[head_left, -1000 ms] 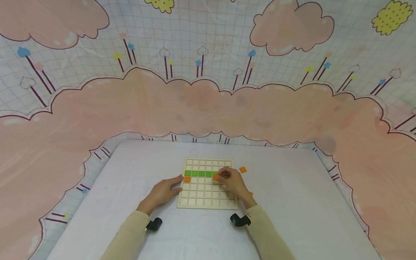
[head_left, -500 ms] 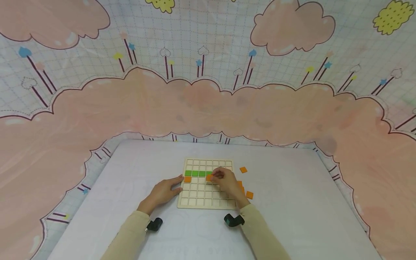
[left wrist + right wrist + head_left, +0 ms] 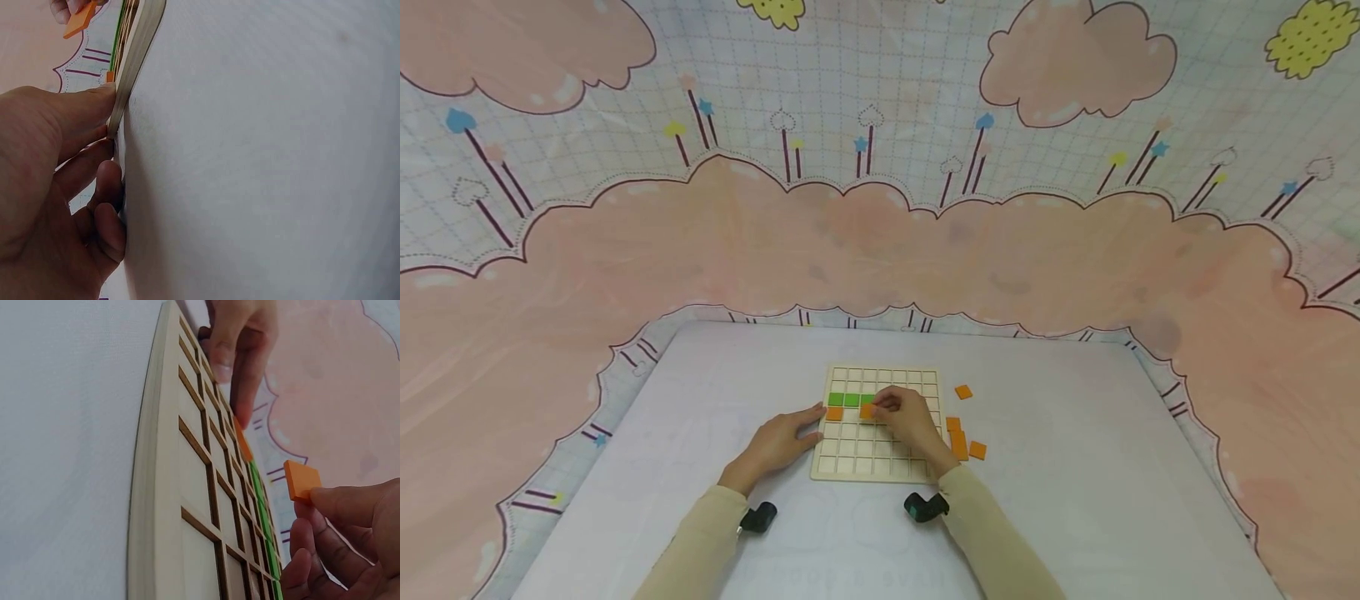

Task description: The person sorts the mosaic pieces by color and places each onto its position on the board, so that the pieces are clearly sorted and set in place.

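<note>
A pale wooden grid board [image 3: 877, 477] lies on the white table, with green square tiles [image 3: 852, 400] in one row and an orange tile [image 3: 834, 414] at the left end of the row below. My left hand [image 3: 775, 440] rests at the board's left edge, thumb and forefinger spread and touching its rim. Over the board, my right hand [image 3: 910, 421] pinches another orange square tile [image 3: 304, 481] between thumb and fingers. In the right wrist view that tile is held clear of the grid. My right fingers hide the rest of the green row in the head view.
Several loose orange tiles [image 3: 958, 444] lie just right of the board, and a single orange tile [image 3: 963, 392] sits farther back. A patterned cloth [image 3: 880, 250] with clouds hangs behind the table. Dark wrist cameras [image 3: 927, 507] are worn on both wrists.
My right hand has moved left along the row with the orange tile pinched, uncovering the loose orange tiles at the right. The left hand stays at the board's edge.
</note>
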`<state>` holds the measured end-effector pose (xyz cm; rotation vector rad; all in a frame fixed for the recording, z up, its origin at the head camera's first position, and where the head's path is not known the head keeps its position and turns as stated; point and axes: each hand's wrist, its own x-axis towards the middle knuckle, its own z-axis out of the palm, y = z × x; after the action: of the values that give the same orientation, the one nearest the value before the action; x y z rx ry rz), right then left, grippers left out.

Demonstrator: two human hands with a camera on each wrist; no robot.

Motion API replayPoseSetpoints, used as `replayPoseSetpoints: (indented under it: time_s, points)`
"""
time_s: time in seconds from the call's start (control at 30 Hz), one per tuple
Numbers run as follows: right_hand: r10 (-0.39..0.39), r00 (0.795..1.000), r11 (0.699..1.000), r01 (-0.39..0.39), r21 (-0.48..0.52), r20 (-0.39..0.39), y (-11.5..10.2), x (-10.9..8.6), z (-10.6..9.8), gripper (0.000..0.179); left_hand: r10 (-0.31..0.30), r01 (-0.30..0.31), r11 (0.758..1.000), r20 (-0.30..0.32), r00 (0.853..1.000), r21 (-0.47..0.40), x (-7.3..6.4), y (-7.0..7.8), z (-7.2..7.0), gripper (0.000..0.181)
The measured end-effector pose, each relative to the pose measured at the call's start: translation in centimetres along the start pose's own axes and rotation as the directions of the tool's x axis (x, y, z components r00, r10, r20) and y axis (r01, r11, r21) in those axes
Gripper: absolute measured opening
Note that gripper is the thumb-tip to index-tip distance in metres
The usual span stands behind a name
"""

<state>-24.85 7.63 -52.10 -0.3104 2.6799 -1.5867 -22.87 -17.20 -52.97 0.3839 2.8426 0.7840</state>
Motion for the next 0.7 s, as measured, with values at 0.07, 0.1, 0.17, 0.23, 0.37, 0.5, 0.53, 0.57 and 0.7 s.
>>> replayPoseSetpoints:
  time_s: [0.07, 0.1, 0.17, 0.23, 0.37, 0.5, 0.53, 0.57, 0.7]
  points:
    - [-0.022, 1.000, 1.000, 0.022, -0.011, -0.010, 0.0, 0.2, 0.3, 0.005, 0.004, -0.004, 1.000, -0.001, 1.000, 0.002, 0.0, 0.0, 0.0, 0.054]
    - [-0.033, 0.999, 0.999, 0.033, -0.020, -0.016, 0.0, 0.3, 0.5, 0.005, 0.006, -0.006, 1.000, -0.002, 1.000, 0.003, 0.0, 0.1, 0.0, 0.054]
    - [-0.030, 0.999, 0.999, 0.030, -0.033, -0.021, -0.2, 0.5, 0.7, 0.006, 0.005, -0.005, 1.000, 0.000, 1.000, 0.002, 0.0, 0.1, 0.0, 0.054]
    - [-0.011, 1.000, 0.999, 0.010, -0.044, -0.022, -0.5, 0.6, 0.9, 0.006, 0.003, -0.003, 1.000, 0.000, 1.000, 0.004, 0.0, 0.1, 0.0, 0.054]
    - [0.042, 0.999, 0.998, -0.042, -0.041, -0.021, -0.8, 0.7, 1.4, 0.006, 0.004, -0.004, 1.000, 0.002, 1.000, 0.007, 0.0, 0.1, -0.1, 0.053]
    - [0.078, 0.997, 0.997, -0.078, -0.020, -0.017, -1.0, 0.9, 1.8, 0.006, 0.002, -0.002, 1.000, 0.002, 1.000, 0.009, -0.1, 0.2, -0.2, 0.053]
    - [0.084, 0.996, 0.996, -0.084, -0.015, -0.016, -1.0, 0.9, 1.9, 0.005, 0.000, 0.000, 1.000, 0.003, 1.000, 0.008, -0.1, 0.2, -0.2, 0.053]
    - [0.090, 0.996, 0.996, -0.090, -0.013, -0.016, -1.0, 1.0, 2.0, 0.005, 0.004, -0.004, 1.000, 0.001, 1.000, 0.012, -0.1, 0.2, -0.2, 0.053]
    - [0.095, 0.995, 0.995, -0.095, -0.012, -0.024, -1.0, 1.2, 2.3, 0.004, -0.003, 0.003, 1.000, 0.003, 1.000, 0.003, -0.1, 0.2, -0.2, 0.053]
